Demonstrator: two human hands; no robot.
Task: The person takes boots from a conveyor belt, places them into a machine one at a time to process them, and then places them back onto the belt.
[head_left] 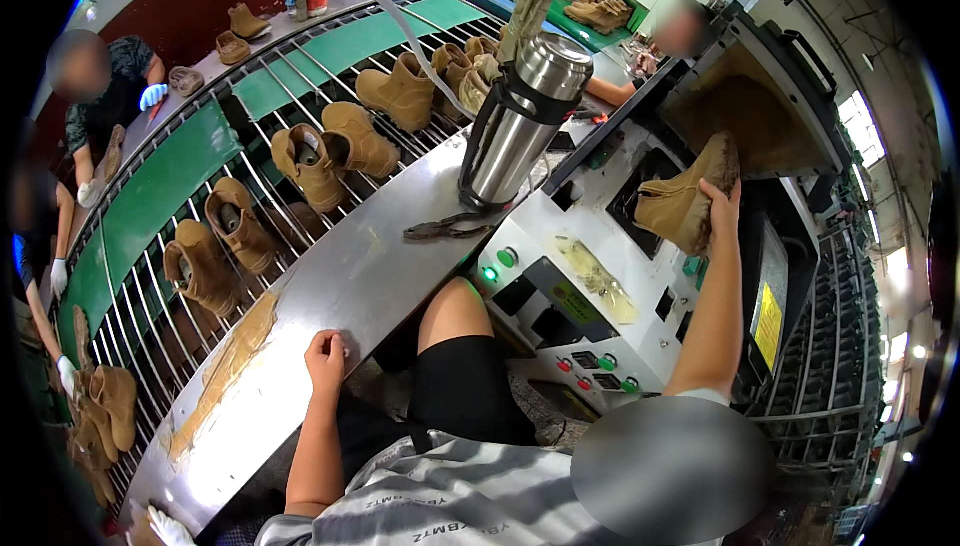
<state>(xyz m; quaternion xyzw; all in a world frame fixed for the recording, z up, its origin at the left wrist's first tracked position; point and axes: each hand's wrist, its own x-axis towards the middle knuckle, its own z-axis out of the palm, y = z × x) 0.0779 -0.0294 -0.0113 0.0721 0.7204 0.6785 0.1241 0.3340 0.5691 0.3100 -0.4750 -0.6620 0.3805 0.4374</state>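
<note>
My right hand (722, 208) is closed round a tan boot (678, 208) with a lugged sole, held up in front of the raised lid (745, 96) of a white machine (590, 276). The boot is tilted, toe up and its opening toward the left. My left hand (327, 361) is curled closed over the metal ledge (385, 231); whatever its fingers may hold is hidden. A steel thermos flask (525, 121) with a black handle stands at the ledge's far end. Beside it lies a dark pair of pliers (445, 229).
Several tan boots (300, 166) stand on a curved roller conveyor (265, 136) with green panels. Co-workers with gloved hands (154, 96) work across it. The machine's front carries red and green buttons (607, 361). A dark rack (820, 346) stands at the right.
</note>
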